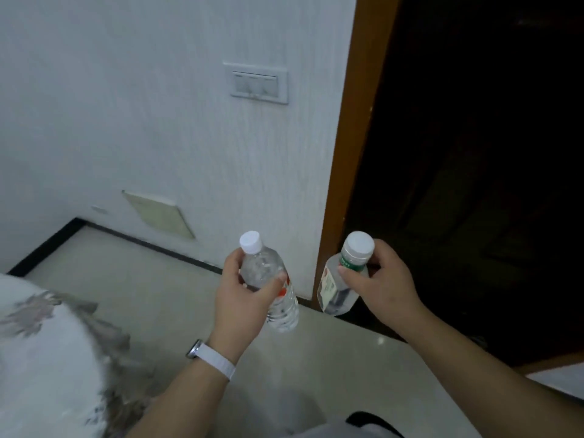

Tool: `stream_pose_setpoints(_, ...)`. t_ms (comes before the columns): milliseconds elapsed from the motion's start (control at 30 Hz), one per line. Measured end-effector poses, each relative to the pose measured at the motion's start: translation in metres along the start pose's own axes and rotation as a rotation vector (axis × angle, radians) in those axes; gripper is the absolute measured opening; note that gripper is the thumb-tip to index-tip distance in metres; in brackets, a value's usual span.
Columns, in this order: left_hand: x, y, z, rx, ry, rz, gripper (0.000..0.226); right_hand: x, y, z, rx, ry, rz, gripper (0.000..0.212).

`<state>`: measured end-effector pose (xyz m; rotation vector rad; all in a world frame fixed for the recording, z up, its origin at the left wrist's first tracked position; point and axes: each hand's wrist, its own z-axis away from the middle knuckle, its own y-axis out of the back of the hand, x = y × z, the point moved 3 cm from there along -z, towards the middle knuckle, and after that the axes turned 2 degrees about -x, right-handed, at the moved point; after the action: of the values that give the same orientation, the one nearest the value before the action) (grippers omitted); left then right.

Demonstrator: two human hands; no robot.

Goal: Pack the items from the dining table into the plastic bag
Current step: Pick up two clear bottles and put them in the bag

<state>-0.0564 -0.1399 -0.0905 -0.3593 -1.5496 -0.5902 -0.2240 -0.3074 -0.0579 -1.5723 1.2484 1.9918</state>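
While both bottles are off the table and in your grip, note how they should handle: clear thin plastic, likely full of water, so weighty for their size, smooth enough to slide, with walls that will dent under a hard squeeze. Caps and necks look like the stiff parts; take hold at the shoulder just under the cap, or round the waist. First the slim bottle (264,267): tall, ribbed, white cap, red-and-white label low down, tilted, showing on the wall side of the door frame (346,153). Your left hand (245,298) has thumb and fingers wrapped round its upper body, below the neck. Then the squat bottle (331,292): wider, white cap, green band under it, pale printed label, showing across the foot of the door frame toward the dark doorway side. Your right hand (376,279) curls its fingers round the shoulder right beneath the cap. They hang apart, not touching. Also logged: a white-banded watch (215,355) on the left wrist, and a patterned cloth (38,343) well off on the wall side of the door frame, likely the dining table. No plastic bag in view, so you cannot judge its mouth.
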Motion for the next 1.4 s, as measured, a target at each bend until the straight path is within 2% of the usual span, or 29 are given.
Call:
stream_pose_setpoints(200, -0.027, 0.038, -0.051, 0.206, 0.124, -0.053, 0.06, -0.009, -0.076, -0.107, -0.2, 0.064, -0.017, 0.038)
stream_pose_setpoints(433, -0.017, 0.089, -0.102, 0.515, 0.204, -0.175, 0.063, -0.047, -0.178, -0.222, -0.498, 0.175, -0.064, 0.043)
stream_pose_setpoints(600, -0.007, 0.127, -0.12, 0.745, 0.241, -0.197, 0.06, -0.088, -0.244, -0.267, -0.682, 0.261, -0.089, 0.045)
stream_pose_setpoints(900, -0.01, 0.241, -0.129, 1.125, 0.217, -0.131, 0.066, -0.16, -0.39, -0.267, -0.98, 0.38, -0.051, 0.043)
stream_pose_setpoints(1000, -0.021, 0.295, -0.134, 1.201, 0.187, -0.117, 0.069, -0.188, -0.448, -0.257, -1.046, 0.416, -0.013, 0.046)
stream_pose_setpoints(1200, -0.02, 0.395, -0.145, 1.329, 0.124, -0.051, 0.059, -0.265, -0.546, -0.236, -1.133, 0.544, 0.054, 0.043)
stream_pose_setpoints(1400, 0.02, 0.48, -0.137, 1.461, -0.016, -0.079, 0.062, -0.343, -0.627, -0.215, -1.222, 0.635, -0.056, 0.042)
